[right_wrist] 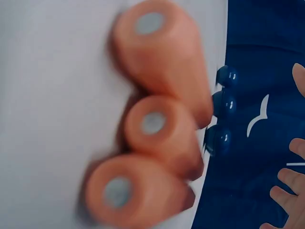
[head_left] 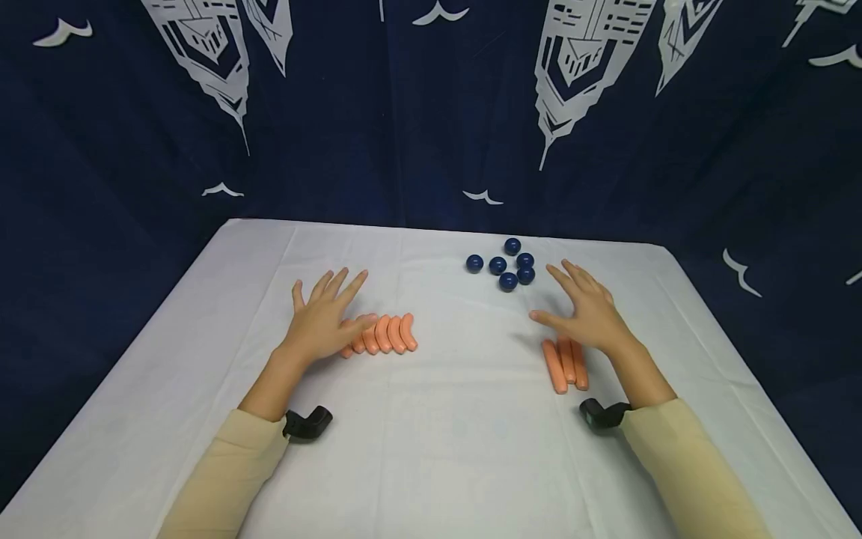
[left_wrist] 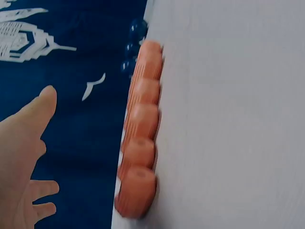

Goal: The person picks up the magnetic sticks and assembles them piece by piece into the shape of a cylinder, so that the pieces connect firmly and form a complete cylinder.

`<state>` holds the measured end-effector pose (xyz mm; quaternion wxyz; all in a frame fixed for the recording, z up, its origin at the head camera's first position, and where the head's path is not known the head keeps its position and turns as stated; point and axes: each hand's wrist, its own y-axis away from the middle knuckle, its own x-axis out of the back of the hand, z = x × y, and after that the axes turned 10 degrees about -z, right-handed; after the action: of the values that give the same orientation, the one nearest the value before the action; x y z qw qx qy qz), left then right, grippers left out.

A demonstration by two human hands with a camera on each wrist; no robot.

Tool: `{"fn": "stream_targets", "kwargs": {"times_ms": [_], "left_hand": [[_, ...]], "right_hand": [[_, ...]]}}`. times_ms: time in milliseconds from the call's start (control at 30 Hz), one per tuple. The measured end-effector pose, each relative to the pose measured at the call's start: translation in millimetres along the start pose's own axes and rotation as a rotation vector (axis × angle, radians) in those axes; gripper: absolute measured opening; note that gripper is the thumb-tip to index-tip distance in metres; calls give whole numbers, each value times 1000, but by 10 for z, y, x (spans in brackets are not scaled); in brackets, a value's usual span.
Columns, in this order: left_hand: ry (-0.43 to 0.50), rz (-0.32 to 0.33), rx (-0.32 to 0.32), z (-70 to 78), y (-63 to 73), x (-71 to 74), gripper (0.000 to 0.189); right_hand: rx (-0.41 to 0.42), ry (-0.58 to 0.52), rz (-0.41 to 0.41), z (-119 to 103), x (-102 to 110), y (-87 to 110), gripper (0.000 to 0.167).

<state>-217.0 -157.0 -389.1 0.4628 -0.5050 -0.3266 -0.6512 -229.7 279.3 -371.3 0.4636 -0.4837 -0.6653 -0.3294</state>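
Observation:
My left hand (head_left: 322,323) is spread over a row of several curved orange sausage-like pieces (head_left: 395,334), hiding the row's left end from the head view. In the left wrist view the pieces (left_wrist: 143,121) lie side by side on the cloth, with the thumb off to their left. My right hand (head_left: 587,311), fingers spread, is over three straight orange sticks (head_left: 555,367) and overlaps their far ends. Pale round spots mark the near ends of these sticks (right_wrist: 153,123) in the right wrist view. Neither hand holds anything.
Several glossy dark blue balls (head_left: 508,281) sit loosely grouped toward the table's far edge, left of the right hand's fingertips. A white cloth (head_left: 444,449) covers the table. Behind it hangs a dark blue curtain (head_left: 377,150) with white prints. Each wrist wears a black camera (head_left: 308,424).

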Motion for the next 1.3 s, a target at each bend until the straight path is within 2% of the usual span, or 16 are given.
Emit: {"fn": "stream_targets", "kwargs": {"times_ms": [133,300,500,667,767,967,1100,1300], "left_hand": [[26,15,-10,115,-25,-45,76],[55,1,-47,278,-57,-130,72],[46,-31,-89,442,-113,-233,62],[79,-41,-101,559,-147,-270,57],[93,-27,-95,626,-165,-297,53],[69,55,-80,741,-225,-361,33],[39,42,-52,789,-283,-395,13],[-28,39,1,862,-343,-440,21]], "right_hand": [[2,-63,22,-57,-1,-92,89],[2,-143,43,-120,-14,-217,80],[-2,-211,33,-179,-83,-398,73],[-28,-261,9,-183,-156,-524,70],[-46,-282,-2,-166,-195,-588,66],[-79,-311,-3,-169,-279,-712,57],[-108,-320,7,-191,-319,-777,54],[-136,-252,-11,-208,-356,-847,50]]}}
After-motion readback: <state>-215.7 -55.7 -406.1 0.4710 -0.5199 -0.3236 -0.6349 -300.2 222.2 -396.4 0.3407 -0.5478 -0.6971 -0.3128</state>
